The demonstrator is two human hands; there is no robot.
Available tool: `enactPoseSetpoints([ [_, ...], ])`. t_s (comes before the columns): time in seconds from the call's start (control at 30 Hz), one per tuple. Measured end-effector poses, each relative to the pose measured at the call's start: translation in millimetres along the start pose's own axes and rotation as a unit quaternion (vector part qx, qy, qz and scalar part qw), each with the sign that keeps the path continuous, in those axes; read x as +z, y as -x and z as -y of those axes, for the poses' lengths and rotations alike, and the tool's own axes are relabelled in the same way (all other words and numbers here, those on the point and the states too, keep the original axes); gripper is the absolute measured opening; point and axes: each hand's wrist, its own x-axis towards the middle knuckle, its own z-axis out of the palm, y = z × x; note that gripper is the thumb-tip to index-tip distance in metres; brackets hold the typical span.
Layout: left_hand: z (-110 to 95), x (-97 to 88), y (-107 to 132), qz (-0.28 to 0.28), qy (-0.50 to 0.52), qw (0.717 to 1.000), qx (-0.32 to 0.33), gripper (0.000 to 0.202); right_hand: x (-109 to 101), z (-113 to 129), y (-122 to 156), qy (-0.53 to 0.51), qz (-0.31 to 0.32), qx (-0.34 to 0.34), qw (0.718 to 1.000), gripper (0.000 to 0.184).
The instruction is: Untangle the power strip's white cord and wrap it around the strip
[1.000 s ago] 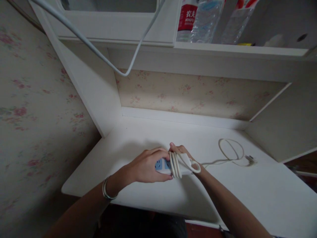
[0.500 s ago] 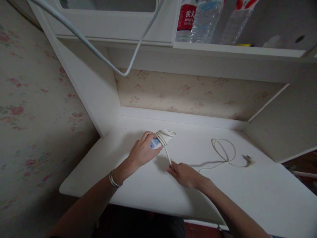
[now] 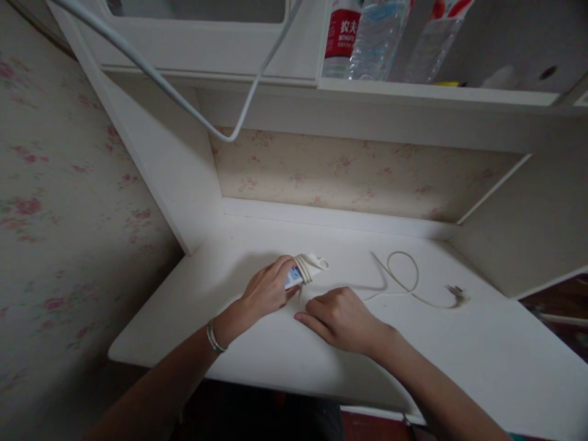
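Note:
My left hand [image 3: 269, 285] is closed around one end of a white and blue power strip [image 3: 294, 277], tilted above the desk. Several turns of white cord [image 3: 303, 267] wrap the strip's body, and a small loop sticks out at its far end. Just to the right, my right hand [image 3: 342, 318] is closed on the cord, which runs from the strip down to its fingers. From behind that hand the loose cord [image 3: 403, 290] trails rightward in a loop over the desk. It ends in a plug [image 3: 458, 296] with bare metal prongs.
The white desk [image 3: 482, 361] has a rounded front left corner. Above it hangs a shelf [image 3: 436, 92] with several plastic bottles [image 3: 379, 40]. A thick white cable [image 3: 184, 101] droops across the upper left. Side panels [image 3: 151, 141] bound the desk.
The power strip has tipped and shifted slightly down and right with my left hand. My right hand has turned and risen closer to the strip. The loose cord's loop has moved left.

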Motion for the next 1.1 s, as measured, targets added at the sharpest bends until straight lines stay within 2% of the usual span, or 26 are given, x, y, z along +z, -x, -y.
enactPoseSetpoints([
  [0.13, -7, -5.6, 5, 0.047, 0.021, 0.998, 0.033, 0.041, -5, -7, -5, -0.018, -0.028, -0.003, 0.999, 0.042],
  [0.3, -15, -10.8, 13, 0.075, 0.011, 0.995, 0.061, 0.039, -12, -30, -7, -0.076, -0.079, 0.051, 0.993, 0.044],
  [0.4, -26, -15.5, 18, 0.106, -0.002, 0.987, 0.121, 0.035, -12, -41, -11, -0.184, -0.098, 0.089, 0.974, 0.043],
  [0.5, -38, -23.9, 23, 0.122, 0.000, 0.976, 0.181, 0.033, -9, -48, -15, -0.290, -0.109, 0.149, 0.939, 0.046],
  [0.63, -47, -35.6, 28, 0.078, 0.006, 0.974, 0.211, 0.029, -4, -54, -17, -0.343, -0.134, 0.185, 0.911, 0.053],
  [0.77, -50, -40.4, 31, 0.034, 0.002, 0.973, 0.228, 0.031, 4, -56, -19, -0.386, -0.128, 0.208, 0.890, 0.053],
  [0.97, -56, -45.1, 32, 0.001, 0.004, 0.962, 0.271, 0.030, 12, -51, -24, -0.405, -0.102, 0.217, 0.882, 0.056],
  [1.1, -60, -49.2, 32, -0.017, 0.031, 0.966, 0.256, 0.029, 23, -51, -22, -0.426, -0.124, 0.272, 0.854, 0.057],
])
